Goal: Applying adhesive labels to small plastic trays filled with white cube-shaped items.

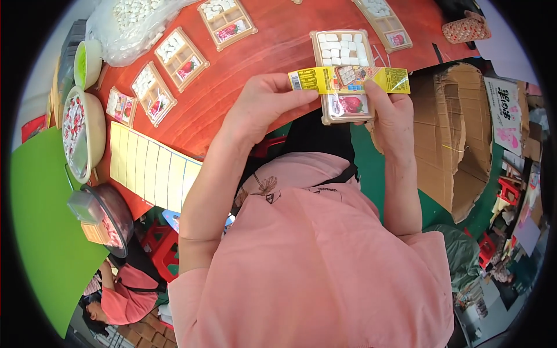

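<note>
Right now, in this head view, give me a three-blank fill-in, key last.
The bare left hand is at the ____ end of the long yellow printed strip.
The strip crosses over a rectangular beige plastic tray holding small blocks coloured ____.
Brown corrugated cardboard is on the ____ side of the bare right hand.

Missing words: left; white; right.

1. Bench: red, darker grain streaks.
2. Band around the tray: bright yellow, multicoloured print.
3. Tray: tan; white pieces far, red-and-pink packet near.
4. Left paper strip: pale yellow, dark lines.
5. Shirt: pink, dark line drawings.
6. Right cardboard: brown.
7. Floor: green.
</note>
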### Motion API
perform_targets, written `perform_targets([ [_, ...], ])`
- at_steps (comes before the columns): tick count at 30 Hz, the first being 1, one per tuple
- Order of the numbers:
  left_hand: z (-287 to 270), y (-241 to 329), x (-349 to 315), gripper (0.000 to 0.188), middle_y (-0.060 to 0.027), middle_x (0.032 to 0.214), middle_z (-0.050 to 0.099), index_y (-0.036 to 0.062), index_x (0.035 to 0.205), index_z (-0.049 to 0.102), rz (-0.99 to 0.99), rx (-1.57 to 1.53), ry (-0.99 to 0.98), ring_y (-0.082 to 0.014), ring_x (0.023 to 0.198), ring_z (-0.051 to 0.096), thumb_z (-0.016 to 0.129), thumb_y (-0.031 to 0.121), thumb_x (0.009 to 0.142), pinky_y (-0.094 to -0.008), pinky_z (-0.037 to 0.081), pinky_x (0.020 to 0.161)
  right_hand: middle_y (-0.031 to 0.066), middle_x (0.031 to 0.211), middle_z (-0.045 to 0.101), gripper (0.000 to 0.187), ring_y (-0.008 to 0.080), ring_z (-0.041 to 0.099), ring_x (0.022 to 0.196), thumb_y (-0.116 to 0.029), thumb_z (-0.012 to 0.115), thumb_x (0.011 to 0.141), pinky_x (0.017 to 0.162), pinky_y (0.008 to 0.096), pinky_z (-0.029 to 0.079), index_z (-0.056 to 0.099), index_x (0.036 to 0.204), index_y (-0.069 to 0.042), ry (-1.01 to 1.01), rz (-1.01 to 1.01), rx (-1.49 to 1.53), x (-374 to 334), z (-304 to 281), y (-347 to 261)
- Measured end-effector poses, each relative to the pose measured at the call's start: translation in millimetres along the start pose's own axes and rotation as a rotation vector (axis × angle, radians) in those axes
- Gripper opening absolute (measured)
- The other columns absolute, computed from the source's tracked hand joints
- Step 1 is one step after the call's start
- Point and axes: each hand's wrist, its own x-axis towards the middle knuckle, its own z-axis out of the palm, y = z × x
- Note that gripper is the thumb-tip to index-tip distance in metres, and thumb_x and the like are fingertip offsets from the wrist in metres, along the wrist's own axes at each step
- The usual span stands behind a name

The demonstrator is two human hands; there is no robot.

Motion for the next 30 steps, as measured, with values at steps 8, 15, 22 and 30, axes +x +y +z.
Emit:
perform_targets([
  [8,-11.8,-21.5,-8.2,0.026,-0.0100,0.093,0.071,-0.0038,0.102,0.068,-0.020,-0.161,0.005,-0.0139,0.079,0.065,0.062,0.021,0.098,-0.0266,0.052,0.074,0.0122,0.090,0.070,0.029,0.0142,0.068,0.067,-0.016,0.062,0.096,0.049,0.0261,0.053,0.061,0.113,0.007,-0.072,0.044,0.152,5.0,10.2,8.3],
  [15,5.8,-32.5,-18.9,0.040,-0.0109,0.093,0.068,-0.0041,0.119,0.058,0.005,-0.118,0.347,-0.0138,0.063,0.062,0.060,0.031,0.100,-0.0250,0.046,0.056,0.0112,0.088,0.071,0.028,0.0123,0.066,0.066,-0.016,0.064,0.096,0.049,0.0267,0.053,0.064,0.111,0.008,-0.098,0.010,0.049,7.1,11.0,19.8],
  [22,17.4,-37.1,-39.4,0.046,-0.0100,0.115,0.066,0.0036,0.131,0.050,0.080,-0.395,0.195,-0.0167,0.091,0.066,0.062,0.033,0.098,-0.0267,0.052,0.064,0.0091,0.091,0.071,0.027,0.0109,0.066,0.072,-0.016,0.067,0.095,0.059,0.0254,0.054,0.067,0.110,0.007,-0.065,-0.093,-0.025,-1.1,37.6,25.4],
  [30,8.1,-34.6,-43.1,0.035,-0.0063,0.108,0.070,0.0032,0.124,0.060,0.101,-0.570,0.289,-0.0139,0.090,0.068,0.071,0.012,0.091,-0.0288,0.053,0.069,0.0053,0.105,0.068,0.027,0.0107,0.066,0.084,-0.022,0.059,0.101,0.073,0.0268,0.055,0.061,0.118,-0.002,-0.321,0.015,0.108,3.1,31.1,25.9],
])
